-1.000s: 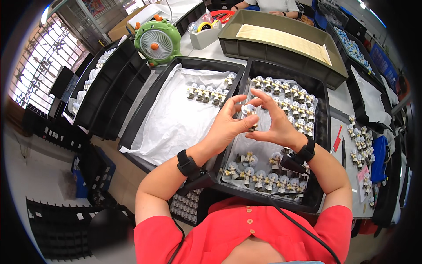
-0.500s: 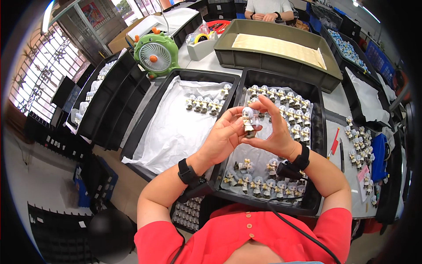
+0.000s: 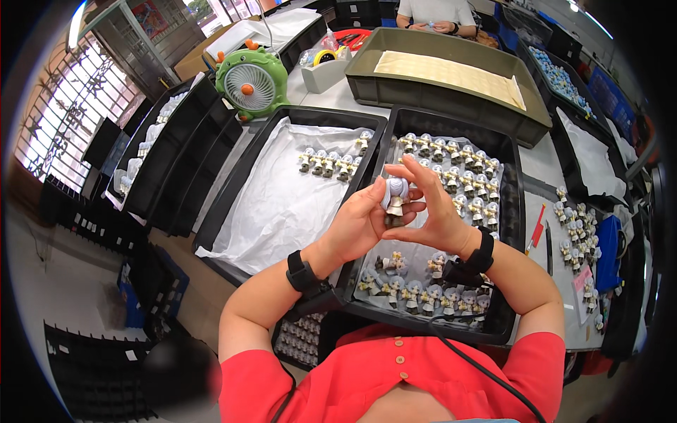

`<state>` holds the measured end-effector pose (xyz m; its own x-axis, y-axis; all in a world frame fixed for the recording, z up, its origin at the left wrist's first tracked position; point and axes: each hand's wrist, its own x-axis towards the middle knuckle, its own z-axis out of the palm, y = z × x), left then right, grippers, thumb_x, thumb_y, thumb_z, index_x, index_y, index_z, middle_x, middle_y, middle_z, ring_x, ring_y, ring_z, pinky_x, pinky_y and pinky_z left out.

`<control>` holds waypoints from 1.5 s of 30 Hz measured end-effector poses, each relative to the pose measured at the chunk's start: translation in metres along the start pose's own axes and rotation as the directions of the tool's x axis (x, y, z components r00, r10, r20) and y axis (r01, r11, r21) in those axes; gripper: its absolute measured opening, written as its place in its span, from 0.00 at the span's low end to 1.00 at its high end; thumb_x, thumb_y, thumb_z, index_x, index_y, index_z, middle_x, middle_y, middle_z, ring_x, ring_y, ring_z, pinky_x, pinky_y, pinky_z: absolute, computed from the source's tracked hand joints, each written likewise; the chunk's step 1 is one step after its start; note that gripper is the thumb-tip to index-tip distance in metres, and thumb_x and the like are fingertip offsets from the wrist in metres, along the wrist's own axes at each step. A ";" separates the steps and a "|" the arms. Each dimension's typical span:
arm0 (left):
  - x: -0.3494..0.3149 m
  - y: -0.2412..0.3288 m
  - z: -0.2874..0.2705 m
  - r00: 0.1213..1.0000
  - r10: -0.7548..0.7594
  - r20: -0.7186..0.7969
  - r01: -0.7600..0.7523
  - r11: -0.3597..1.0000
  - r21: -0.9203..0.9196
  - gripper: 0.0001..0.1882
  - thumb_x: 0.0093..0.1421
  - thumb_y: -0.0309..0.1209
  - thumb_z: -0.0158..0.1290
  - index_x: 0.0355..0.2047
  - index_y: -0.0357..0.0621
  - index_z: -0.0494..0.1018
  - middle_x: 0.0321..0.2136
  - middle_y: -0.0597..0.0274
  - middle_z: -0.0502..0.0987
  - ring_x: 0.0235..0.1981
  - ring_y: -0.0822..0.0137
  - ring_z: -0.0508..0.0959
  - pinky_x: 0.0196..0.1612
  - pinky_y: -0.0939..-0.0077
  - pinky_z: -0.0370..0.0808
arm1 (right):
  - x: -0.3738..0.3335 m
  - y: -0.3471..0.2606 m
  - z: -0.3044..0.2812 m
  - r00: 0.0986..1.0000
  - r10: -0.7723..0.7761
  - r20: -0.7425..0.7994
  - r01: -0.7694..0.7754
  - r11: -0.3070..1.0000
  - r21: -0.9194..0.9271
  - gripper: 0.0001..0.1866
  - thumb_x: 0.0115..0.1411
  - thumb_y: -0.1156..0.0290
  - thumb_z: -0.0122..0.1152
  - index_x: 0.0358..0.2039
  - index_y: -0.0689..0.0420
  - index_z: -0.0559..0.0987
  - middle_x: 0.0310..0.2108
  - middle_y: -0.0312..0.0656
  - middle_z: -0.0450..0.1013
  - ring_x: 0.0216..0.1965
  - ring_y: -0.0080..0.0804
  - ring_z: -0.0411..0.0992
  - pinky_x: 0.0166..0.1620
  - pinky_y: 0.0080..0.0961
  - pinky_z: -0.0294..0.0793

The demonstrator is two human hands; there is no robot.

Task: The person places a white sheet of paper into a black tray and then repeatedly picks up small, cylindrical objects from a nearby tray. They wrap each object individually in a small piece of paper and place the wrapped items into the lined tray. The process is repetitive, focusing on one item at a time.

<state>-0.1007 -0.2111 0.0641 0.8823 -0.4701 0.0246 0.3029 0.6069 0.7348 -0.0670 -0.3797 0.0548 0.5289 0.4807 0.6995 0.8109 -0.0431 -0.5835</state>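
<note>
A small figurine (image 3: 395, 200) with pale lilac-white hair and a white-and-gold outfit stands upright between my hands, above the right black tray (image 3: 517, 211). My left hand (image 3: 356, 220) is closed on its side, with the thumb by the head. My right hand (image 3: 443, 217) curls round the other side, index finger near the top and thumb near the dark base. Rows of similar figurines (image 3: 429, 299) fill much of that tray, partly hidden behind my hands. In the left black tray (image 3: 224, 185), a white sheet (image 3: 264, 204) bears several more figurines (image 3: 328, 163) near its upper right.
A green fan (image 3: 251, 83) and a large olive bin (image 3: 430, 90) stand beyond the trays. More figurines (image 3: 577, 229), a red tool (image 3: 537, 224) and a blue item (image 3: 608, 250) lie to the right. Across the table sits another person (image 3: 437, 14). A cable (image 3: 479, 352) runs across my front.
The figurine has turned in my fingers, so the back of its hair now shows rather than its front. Both hands stay in nearly the same place.
</note>
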 end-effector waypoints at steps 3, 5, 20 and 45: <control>0.000 0.004 0.002 1.000 -0.019 0.022 0.020 0.999 -0.030 0.25 0.68 0.46 0.32 0.56 0.39 0.59 0.49 0.56 0.68 0.50 0.59 0.71 0.50 0.66 0.71 | 0.002 0.003 -0.004 0.998 0.057 0.038 -0.057 0.998 -0.024 0.53 0.36 0.68 0.77 0.61 0.56 0.56 0.54 0.42 0.66 0.46 0.34 0.65 0.47 0.26 0.70; -0.001 0.005 0.001 0.998 -0.020 0.056 0.022 0.999 -0.040 0.26 0.68 0.46 0.32 0.57 0.41 0.57 0.52 0.55 0.66 0.52 0.57 0.70 0.50 0.64 0.71 | 0.001 0.002 -0.003 0.994 0.104 0.039 -0.107 0.993 0.059 0.51 0.37 0.68 0.77 0.61 0.56 0.56 0.54 0.42 0.66 0.47 0.33 0.66 0.48 0.26 0.69; -0.005 0.015 -0.006 0.990 -0.024 0.142 0.017 0.999 0.050 0.26 0.63 0.32 0.47 0.60 0.41 0.54 0.53 0.54 0.66 0.53 0.62 0.71 0.47 0.71 0.75 | 0.008 -0.005 -0.009 0.987 0.126 0.104 -0.143 0.974 0.176 0.49 0.38 0.68 0.76 0.60 0.53 0.60 0.56 0.44 0.63 0.55 0.36 0.64 0.54 0.29 0.66; 0.041 0.117 -0.262 0.692 0.524 -0.496 0.614 -0.066 0.787 0.18 0.46 0.33 0.61 0.39 0.41 0.78 0.34 0.47 0.79 0.37 0.55 0.79 0.43 0.67 0.73 | 0.009 0.026 -0.022 0.965 0.260 -0.043 -0.263 0.958 -0.112 0.39 0.48 0.64 0.68 0.59 0.53 0.60 0.49 0.42 0.69 0.51 0.37 0.66 0.53 0.32 0.63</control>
<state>0.0655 0.0084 -0.0268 0.9484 0.3104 0.0654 0.2381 -0.8327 0.5000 -0.0359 -0.3959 0.0554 0.7317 0.4149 0.5408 0.6660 -0.2663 -0.6968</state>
